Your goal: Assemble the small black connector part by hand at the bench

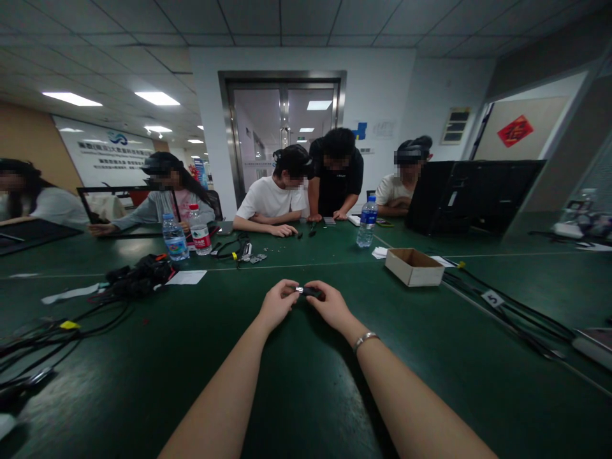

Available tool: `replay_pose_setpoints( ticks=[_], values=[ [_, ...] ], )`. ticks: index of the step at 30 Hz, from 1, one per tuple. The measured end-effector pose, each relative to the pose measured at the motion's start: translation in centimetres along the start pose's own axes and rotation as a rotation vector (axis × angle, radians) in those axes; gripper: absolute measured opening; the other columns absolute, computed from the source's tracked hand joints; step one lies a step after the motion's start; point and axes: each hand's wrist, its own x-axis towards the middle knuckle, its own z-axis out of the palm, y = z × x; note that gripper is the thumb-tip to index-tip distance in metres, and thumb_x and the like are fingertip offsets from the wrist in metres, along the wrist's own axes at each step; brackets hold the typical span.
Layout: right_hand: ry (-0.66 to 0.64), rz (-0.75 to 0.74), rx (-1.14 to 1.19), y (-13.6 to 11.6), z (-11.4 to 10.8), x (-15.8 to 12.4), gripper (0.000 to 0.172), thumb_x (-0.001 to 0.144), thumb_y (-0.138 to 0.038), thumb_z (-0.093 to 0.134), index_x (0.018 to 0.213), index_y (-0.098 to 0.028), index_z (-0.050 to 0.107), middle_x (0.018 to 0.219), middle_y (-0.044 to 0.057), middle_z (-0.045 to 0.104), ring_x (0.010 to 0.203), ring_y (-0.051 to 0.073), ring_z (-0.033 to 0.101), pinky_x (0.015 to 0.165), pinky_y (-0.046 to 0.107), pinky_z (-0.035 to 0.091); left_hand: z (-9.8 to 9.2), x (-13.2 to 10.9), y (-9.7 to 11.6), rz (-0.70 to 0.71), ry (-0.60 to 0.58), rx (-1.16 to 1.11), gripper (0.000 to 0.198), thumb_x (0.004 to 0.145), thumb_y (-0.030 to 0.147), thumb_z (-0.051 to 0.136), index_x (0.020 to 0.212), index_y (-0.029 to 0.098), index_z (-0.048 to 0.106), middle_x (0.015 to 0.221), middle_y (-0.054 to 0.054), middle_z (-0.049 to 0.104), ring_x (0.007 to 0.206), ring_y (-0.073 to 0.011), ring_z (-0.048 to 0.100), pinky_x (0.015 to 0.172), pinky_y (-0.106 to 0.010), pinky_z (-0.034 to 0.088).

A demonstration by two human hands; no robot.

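Held between my two hands over the green table (306, 370) is a small black tube with a silver section (308, 291); its exact kind is too small to make out. My left hand (277, 306) pinches the silver end between thumb and fingers. On the other side, my right hand (333, 308), with a silver bracelet at its wrist, grips the black end. Fingers hide both tips of the tube.
To the right stands an open cardboard box (415, 268), with cables (507, 306) beyond it. A bottle (368, 221) stands ahead; two more bottles (176, 239) are left, near a black cable bundle (141, 275). Several people sit or lean across the table.
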Motion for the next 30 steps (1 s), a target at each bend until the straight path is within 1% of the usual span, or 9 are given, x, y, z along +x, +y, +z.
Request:
replay_pose_setpoints(
  ticks=[6,12,15,17,20,22,24,27,30],
  values=[
    [-0.007,-0.019,0.0,0.1,0.1,0.0,0.029,0.074,-0.016,0.06,0.102,-0.02,0.065,0.099,0.003,0.064,0.084,0.015,0.058,0.077,0.028,0.046,0.1,0.2,-0.2,-0.037,0.028,0.031,0.025,0.077,0.038,0.057,0.089,0.016,0.061,0.076,-0.003,0.061,0.067,-0.0128,0.057,0.056,-0.022,0.042],
    [-0.031,-0.02,0.011,0.1,0.1,-0.1,0.029,0.073,-0.013,0.061,0.1,-0.02,0.065,0.099,0.002,0.064,0.081,0.014,0.058,0.075,0.028,0.046,0.3,0.0,0.0,-0.023,0.043,0.24,0.048,0.082,0.061,0.039,0.076,0.017,0.059,0.066,-0.002,0.059,0.059,-0.0142,0.055,0.054,-0.025,0.041],
    [-0.041,-0.03,0.014,-0.1,0.0,-0.1,0.028,0.072,-0.012,0.061,0.099,-0.021,0.065,0.098,0.001,0.064,0.082,0.015,0.058,0.076,0.028,0.047,0.4,-0.4,0.5,-0.032,0.063,0.329,0.056,0.082,0.065,0.033,0.069,0.017,0.059,0.065,-0.003,0.06,0.057,-0.0148,0.055,0.053,-0.026,0.039],
    [-0.037,-0.025,0.018,-0.3,-0.1,-0.2,0.028,0.072,-0.011,0.061,0.098,-0.02,0.065,0.098,0.001,0.064,0.082,0.015,0.058,0.076,0.028,0.047,0.4,-0.5,0.7,-0.051,0.075,0.324,0.058,0.083,0.066,0.03,0.069,0.017,0.058,0.065,-0.004,0.06,0.057,-0.015,0.056,0.053,-0.025,0.04],
    [-0.023,-0.003,0.026,-0.5,-0.1,-0.2,0.027,0.072,-0.012,0.061,0.098,-0.02,0.064,0.098,0.002,0.064,0.081,0.015,0.058,0.076,0.029,0.047,0.4,-0.5,0.8,-0.051,0.075,0.212,0.051,0.083,0.064,0.036,0.085,0.018,0.058,0.072,-0.004,0.062,0.062,-0.0148,0.057,0.053,-0.024,0.041],
    [-0.017,0.004,0.029,-0.4,-0.1,-0.1,0.027,0.072,-0.014,0.062,0.098,-0.019,0.064,0.098,0.002,0.064,0.08,0.015,0.058,0.076,0.029,0.047,0.3,-0.5,0.6,-0.028,0.048,0.12,0.043,0.082,0.057,0.045,0.098,0.019,0.056,0.08,-0.004,0.063,0.066,-0.0136,0.058,0.054,-0.022,0.042],
    [-0.015,-0.004,0.034,-0.2,0.0,-0.1,0.027,0.072,-0.015,0.062,0.098,-0.019,0.064,0.097,0.002,0.065,0.079,0.014,0.058,0.075,0.029,0.047,0.1,-0.4,0.3,-0.005,0.007,0.055,0.037,0.08,0.047,0.053,0.105,0.02,0.055,0.086,-0.005,0.063,0.067,-0.012,0.057,0.054,-0.02,0.041],
    [-0.01,-0.027,0.043,0.1,0.0,0.0,0.027,0.072,-0.016,0.062,0.099,-0.019,0.064,0.097,0.002,0.065,0.08,0.014,0.058,0.075,0.029,0.047,0.0,-0.3,0.0,0.03,-0.027,0.014,0.03,0.077,0.036,0.058,0.102,0.02,0.057,0.085,-0.003,0.062,0.067,-0.0106,0.056,0.054,-0.019,0.04],
    [-0.016,-0.031,0.047,0.2,0.0,0.0,0.026,0.072,-0.016,0.062,0.098,-0.019,0.064,0.095,0.002,0.065,0.081,0.015,0.059,0.076,0.029,0.047,0.1,-0.2,-0.1,0.045,-0.016,0.016,0.025,0.077,0.035,0.057,0.097,0.019,0.058,0.082,-0.002,0.061,0.066,-0.0107,0.055,0.054,-0.019,0.04]
  ],
)
